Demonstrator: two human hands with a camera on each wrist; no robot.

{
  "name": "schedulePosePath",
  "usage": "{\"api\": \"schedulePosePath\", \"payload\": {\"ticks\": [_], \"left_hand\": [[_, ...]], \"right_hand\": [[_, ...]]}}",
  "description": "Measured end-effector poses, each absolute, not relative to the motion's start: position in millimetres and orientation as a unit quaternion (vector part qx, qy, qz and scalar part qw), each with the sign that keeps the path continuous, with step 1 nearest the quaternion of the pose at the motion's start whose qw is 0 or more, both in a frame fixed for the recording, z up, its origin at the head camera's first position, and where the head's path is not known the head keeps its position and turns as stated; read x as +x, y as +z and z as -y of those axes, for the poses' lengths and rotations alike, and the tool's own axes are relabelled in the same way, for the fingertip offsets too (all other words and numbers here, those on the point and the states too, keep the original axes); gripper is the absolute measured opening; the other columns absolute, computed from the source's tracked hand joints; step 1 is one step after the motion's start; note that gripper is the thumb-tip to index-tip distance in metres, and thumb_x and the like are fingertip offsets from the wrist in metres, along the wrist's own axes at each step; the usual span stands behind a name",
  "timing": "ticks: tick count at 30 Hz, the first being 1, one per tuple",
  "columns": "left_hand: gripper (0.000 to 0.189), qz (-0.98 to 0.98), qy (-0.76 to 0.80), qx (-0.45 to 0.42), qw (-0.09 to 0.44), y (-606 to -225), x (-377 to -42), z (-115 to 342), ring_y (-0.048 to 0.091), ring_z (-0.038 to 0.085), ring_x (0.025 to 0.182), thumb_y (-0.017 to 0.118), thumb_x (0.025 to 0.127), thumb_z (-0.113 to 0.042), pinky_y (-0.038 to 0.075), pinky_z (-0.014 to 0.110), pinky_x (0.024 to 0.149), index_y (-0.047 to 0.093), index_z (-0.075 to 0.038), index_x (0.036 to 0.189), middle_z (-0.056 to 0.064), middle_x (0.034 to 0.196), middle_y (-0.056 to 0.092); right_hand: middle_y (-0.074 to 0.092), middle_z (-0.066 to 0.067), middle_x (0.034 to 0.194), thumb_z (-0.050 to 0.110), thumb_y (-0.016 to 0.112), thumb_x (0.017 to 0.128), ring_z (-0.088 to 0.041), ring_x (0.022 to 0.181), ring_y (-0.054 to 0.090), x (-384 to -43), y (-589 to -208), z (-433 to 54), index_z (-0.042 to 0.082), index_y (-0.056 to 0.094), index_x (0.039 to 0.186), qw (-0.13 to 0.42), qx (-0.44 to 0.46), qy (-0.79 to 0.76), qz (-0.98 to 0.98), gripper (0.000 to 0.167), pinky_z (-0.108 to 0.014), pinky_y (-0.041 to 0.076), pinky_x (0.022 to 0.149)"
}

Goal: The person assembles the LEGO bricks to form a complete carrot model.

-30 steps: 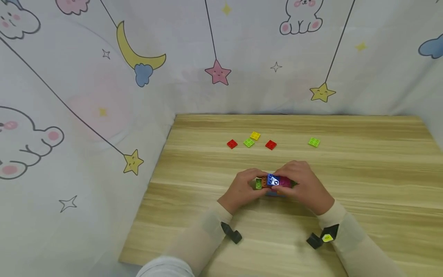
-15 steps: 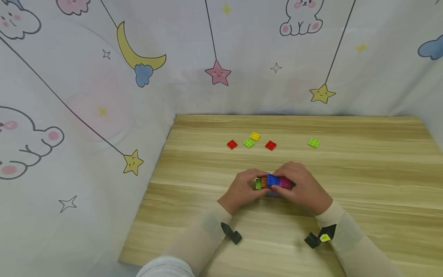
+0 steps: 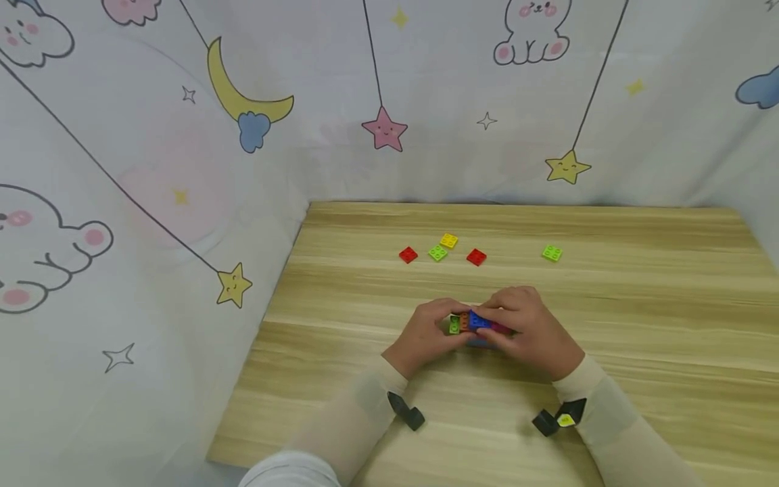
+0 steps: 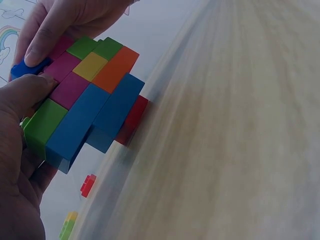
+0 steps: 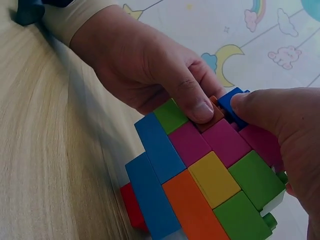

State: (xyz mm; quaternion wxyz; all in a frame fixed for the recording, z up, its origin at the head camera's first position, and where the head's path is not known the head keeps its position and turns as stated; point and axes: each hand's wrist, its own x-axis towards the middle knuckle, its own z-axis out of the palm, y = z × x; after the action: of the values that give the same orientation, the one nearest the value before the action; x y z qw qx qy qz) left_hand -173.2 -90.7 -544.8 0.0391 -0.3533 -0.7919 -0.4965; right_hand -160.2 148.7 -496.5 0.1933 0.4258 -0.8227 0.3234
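A stacked build of toy building bricks (image 5: 215,180) in blue, green, magenta, yellow and orange stands on the table, a red brick (image 5: 132,207) at its base. My left hand (image 3: 426,333) grips its left end, with the thumb against an orange-brown brick (image 5: 212,120) and a green one near the top. Between thumb and fingers, my right hand (image 3: 532,331) pinches a blue brick (image 3: 479,320) at the top of the build. In the right wrist view this blue brick looks tilted; whether it is pressed fully down I cannot tell. The right fingers partly cover it and the magenta bricks.
Behind the hands lie loose flat bricks: a red one (image 3: 408,255), a lime one (image 3: 437,253), a yellow one (image 3: 449,241), another red one (image 3: 477,257) and, farther right, a lime one (image 3: 552,253). A printed curtain (image 3: 450,162) hangs along the back edge of the wooden table (image 3: 639,291).
My right hand has shifted slightly left, its fingers now covering more of the blue brick, which appears turned. The left hand stays in place on the build.
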Motion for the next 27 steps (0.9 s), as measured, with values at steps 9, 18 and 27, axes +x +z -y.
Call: {"api": "schedulePosePath", "payload": {"ticks": [9, 18, 27], "left_hand": [[0.044, 0.792, -0.495, -0.355, 0.044, -544, -174, 91, 0.066, 0.006, 0.113, 0.087, 0.086, -0.018, 0.053, 0.025, 0.098, 0.072, -0.013, 0.127, -0.002, 0.121, 0.073], [0.044, 0.798, -0.487, -0.353, 0.044, -542, -174, 90, 0.066, 0.006, 0.112, 0.088, 0.085, -0.018, 0.053, 0.024, 0.097, 0.072, -0.012, 0.126, -0.001, 0.12, 0.074], [0.043, 0.797, -0.494, -0.347, 0.032, -544, -173, 88, 0.065, 0.006, 0.111, 0.087, 0.086, -0.02, 0.053, 0.025, 0.098, 0.072, -0.012, 0.126, -0.002, 0.118, 0.074]], "right_hand": [[0.07, 0.003, 0.109, 0.016, 0.09, 0.079, -0.022, 0.105, 0.062, -161, -499, -149, 0.011, 0.08, 0.116, 0.183, 0.44, 0.331, 0.814, 0.039, -0.048, 0.038, 0.094], [0.07, 0.002, 0.112, 0.02, 0.091, 0.079, -0.021, 0.103, 0.065, -161, -516, -150, 0.011, 0.08, 0.115, 0.224, 0.425, 0.346, 0.806, 0.039, -0.049, 0.035, 0.092], [0.073, 0.001, 0.116, 0.029, 0.087, 0.085, -0.022, 0.108, 0.064, -154, -525, -154, 0.014, 0.076, 0.126, 0.214, 0.376, 0.353, 0.829, 0.045, -0.046, 0.038, 0.092]]}}
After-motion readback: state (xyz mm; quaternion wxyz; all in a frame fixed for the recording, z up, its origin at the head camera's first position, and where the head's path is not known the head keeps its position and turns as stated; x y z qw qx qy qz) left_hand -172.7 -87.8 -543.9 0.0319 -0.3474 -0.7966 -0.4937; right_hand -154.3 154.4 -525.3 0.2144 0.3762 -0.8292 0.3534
